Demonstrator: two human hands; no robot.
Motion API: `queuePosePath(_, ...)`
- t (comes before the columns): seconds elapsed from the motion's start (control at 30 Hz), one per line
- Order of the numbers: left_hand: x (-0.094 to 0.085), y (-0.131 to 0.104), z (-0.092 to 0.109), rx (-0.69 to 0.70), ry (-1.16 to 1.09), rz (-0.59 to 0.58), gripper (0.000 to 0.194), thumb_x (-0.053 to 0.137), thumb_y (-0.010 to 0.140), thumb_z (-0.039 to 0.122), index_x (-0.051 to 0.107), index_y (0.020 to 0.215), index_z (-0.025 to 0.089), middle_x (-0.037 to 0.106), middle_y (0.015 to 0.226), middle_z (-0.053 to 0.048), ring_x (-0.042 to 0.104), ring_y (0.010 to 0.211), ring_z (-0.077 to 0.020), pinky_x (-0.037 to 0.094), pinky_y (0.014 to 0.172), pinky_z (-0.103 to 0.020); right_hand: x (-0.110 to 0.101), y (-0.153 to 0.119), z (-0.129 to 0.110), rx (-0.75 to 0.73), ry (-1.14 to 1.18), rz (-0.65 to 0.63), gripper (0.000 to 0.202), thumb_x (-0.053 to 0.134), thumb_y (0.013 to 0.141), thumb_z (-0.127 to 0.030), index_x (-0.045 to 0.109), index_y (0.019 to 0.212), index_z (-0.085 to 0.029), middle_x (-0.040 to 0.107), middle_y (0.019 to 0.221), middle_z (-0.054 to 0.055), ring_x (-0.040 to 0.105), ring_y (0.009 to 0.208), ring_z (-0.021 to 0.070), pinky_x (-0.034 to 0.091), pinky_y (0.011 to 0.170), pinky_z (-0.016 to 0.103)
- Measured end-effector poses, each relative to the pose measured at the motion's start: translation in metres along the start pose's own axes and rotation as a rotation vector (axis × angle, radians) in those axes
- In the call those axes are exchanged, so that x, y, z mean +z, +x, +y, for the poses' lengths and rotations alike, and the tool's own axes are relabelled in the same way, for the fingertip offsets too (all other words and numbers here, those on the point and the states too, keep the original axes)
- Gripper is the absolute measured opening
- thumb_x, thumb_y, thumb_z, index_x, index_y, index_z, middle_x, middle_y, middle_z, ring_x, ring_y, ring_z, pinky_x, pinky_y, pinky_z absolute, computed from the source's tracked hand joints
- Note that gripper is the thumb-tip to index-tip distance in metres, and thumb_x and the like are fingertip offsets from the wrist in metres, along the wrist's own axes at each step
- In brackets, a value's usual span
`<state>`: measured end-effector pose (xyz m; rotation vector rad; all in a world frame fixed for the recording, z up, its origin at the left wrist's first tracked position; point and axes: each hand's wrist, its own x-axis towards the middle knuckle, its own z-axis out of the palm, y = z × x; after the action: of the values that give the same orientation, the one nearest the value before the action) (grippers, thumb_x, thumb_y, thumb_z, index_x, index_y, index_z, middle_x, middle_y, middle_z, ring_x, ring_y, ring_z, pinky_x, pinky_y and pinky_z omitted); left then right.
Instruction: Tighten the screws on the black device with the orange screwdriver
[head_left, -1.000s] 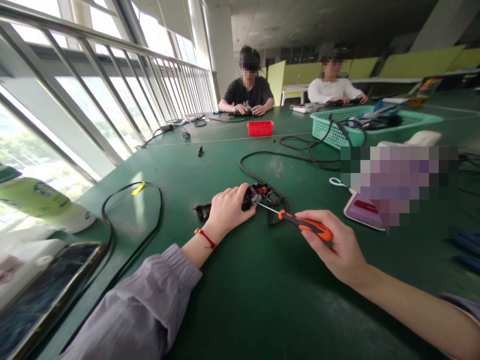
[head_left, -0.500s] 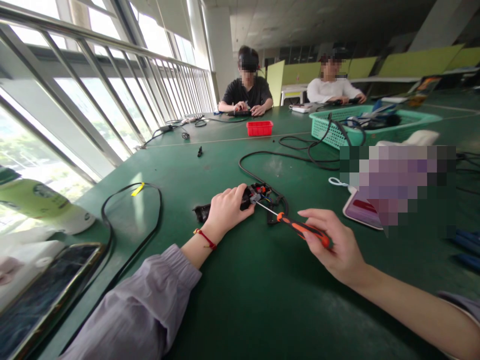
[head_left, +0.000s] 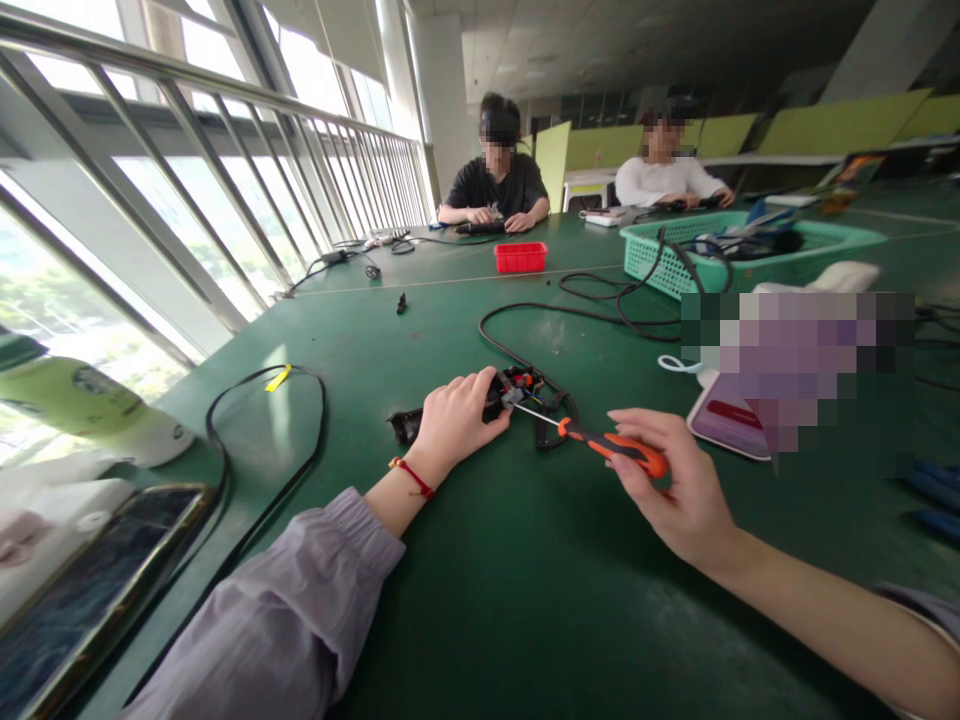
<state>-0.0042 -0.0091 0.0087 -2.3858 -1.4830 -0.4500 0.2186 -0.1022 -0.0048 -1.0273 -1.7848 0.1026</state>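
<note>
My left hand [head_left: 459, 415] is wrapped over a black corded device [head_left: 405, 424] lying on the green table, its palm hiding the middle of the body. At the device's right end the housing is open, showing a grey part, red pieces and thin coloured wires [head_left: 531, 384]. My right hand [head_left: 679, 480] has thumb and fingers around the rear of an orange and black screwdriver [head_left: 611, 445]. The thin shaft points left, and its tip meets the grey part near my left thumb. A black cable [head_left: 495, 318] curves away from the device's right end.
A green basket [head_left: 637, 255] with tools stands back right, a red tray [head_left: 521, 258] farther off. Near my left arm lie a phone [head_left: 112, 580], a bottle [head_left: 82, 405] and a looped black cord [head_left: 324, 400]. Two people [head_left: 495, 185] sit across the table.
My right hand has shifted slightly right along the screwdriver handle, its fingers a little rotated. The screwdriver tip and my left hand stay in place on the device.
</note>
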Motion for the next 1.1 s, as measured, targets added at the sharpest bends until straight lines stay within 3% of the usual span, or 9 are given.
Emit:
queuePosePath(0.1, 0.0000, -0.0002, -0.0002, 0.000, 0.002, 0.002, 0.047, 0.050, 0.080, 0.042, 0.048, 0.121, 0.017, 0.067, 0.096, -0.004, 0.063, 0.088, -0.0214, 0.046, 0.068, -0.029, 0.0002, 0.0006, -0.0015, -0.069, -0.019, 0.092, 0.039, 0.056, 0.080, -0.016, 0.047, 0.118, -0.021, 0.060, 0.099, 0.007, 0.062, 0.088, 0.0177, 0.051, 0.076, 0.031)
queuePosePath(0.27, -0.0005, -0.0002, -0.0003, 0.007, 0.000, -0.002, 0.047, 0.050, 0.080, 0.041, 0.048, 0.121, 0.017, 0.067, 0.098, -0.005, 0.063, 0.090, -0.0211, 0.046, 0.069, -0.029, -0.0008, 0.0012, -0.0037, 0.028, 0.013, -0.095, 0.020, 0.051, 0.085, -0.020, 0.054, 0.104, -0.021, 0.063, 0.081, 0.002, 0.063, 0.065, 0.0133, 0.052, 0.063, 0.026)
queuePosePath(0.47, -0.0017, -0.0001, 0.0003, -0.001, 0.011, -0.007, 0.047, 0.048, 0.081, 0.042, 0.047, 0.121, 0.017, 0.068, 0.096, -0.005, 0.063, 0.089, -0.0211, 0.045, 0.069, -0.028, -0.0003, 0.0024, -0.0018, -0.042, -0.027, 0.079, 0.035, 0.056, 0.081, -0.018, 0.048, 0.115, -0.022, 0.061, 0.097, 0.006, 0.063, 0.088, 0.0183, 0.052, 0.074, 0.031)
queuePosePath(0.63, -0.0019, -0.0004, -0.0002, 0.005, 0.007, -0.022, 0.047, 0.049, 0.081, 0.042, 0.047, 0.121, 0.017, 0.067, 0.097, -0.005, 0.063, 0.089, -0.0212, 0.045, 0.070, -0.028, -0.0016, 0.0017, -0.0014, 0.038, 0.008, -0.125, 0.016, 0.049, 0.087, -0.021, 0.053, 0.102, -0.022, 0.063, 0.082, 0.003, 0.065, 0.074, 0.0157, 0.053, 0.066, 0.028)
queuePosePath(0.73, -0.0004, -0.0007, -0.0010, 0.008, -0.005, -0.022, 0.047, 0.049, 0.082, 0.042, 0.046, 0.122, 0.017, 0.067, 0.099, -0.006, 0.062, 0.090, -0.0208, 0.045, 0.070, -0.028, -0.0008, 0.0008, -0.0009, 0.040, 0.023, -0.053, 0.024, 0.051, 0.086, -0.021, 0.051, 0.110, -0.021, 0.062, 0.093, 0.005, 0.064, 0.077, 0.0152, 0.052, 0.068, 0.028)
queuePosePath(0.83, 0.0007, -0.0008, -0.0016, 0.011, -0.011, -0.016, 0.047, 0.049, 0.082, 0.042, 0.046, 0.121, 0.017, 0.066, 0.098, -0.006, 0.062, 0.090, -0.0212, 0.045, 0.070, -0.029, -0.0007, 0.0016, -0.0023, -0.055, -0.001, 0.026, 0.032, 0.055, 0.083, -0.017, 0.048, 0.113, -0.021, 0.060, 0.095, 0.006, 0.062, 0.084, 0.0168, 0.051, 0.071, 0.029)
queuePosePath(1.0, -0.0001, -0.0001, -0.0023, 0.011, -0.029, -0.010, 0.046, 0.050, 0.082, 0.041, 0.047, 0.120, 0.016, 0.066, 0.096, -0.006, 0.062, 0.088, -0.0213, 0.045, 0.071, -0.030, -0.0038, 0.0044, -0.0040, -0.046, -0.033, -0.138, 0.019, 0.049, 0.088, -0.025, 0.052, 0.106, -0.021, 0.063, 0.086, 0.004, 0.063, 0.078, 0.0169, 0.052, 0.070, 0.030)
queuePosePath(1.1, -0.0013, 0.0001, -0.0030, 0.012, -0.041, -0.004, 0.045, 0.049, 0.083, 0.041, 0.047, 0.120, 0.015, 0.066, 0.095, -0.005, 0.062, 0.088, -0.0213, 0.046, 0.071, -0.030, -0.0046, 0.0040, -0.0017, 0.006, -0.012, -0.127, 0.022, 0.041, 0.091, -0.028, 0.051, 0.109, -0.020, 0.063, 0.088, 0.005, 0.064, 0.077, 0.0171, 0.053, 0.070, 0.031)
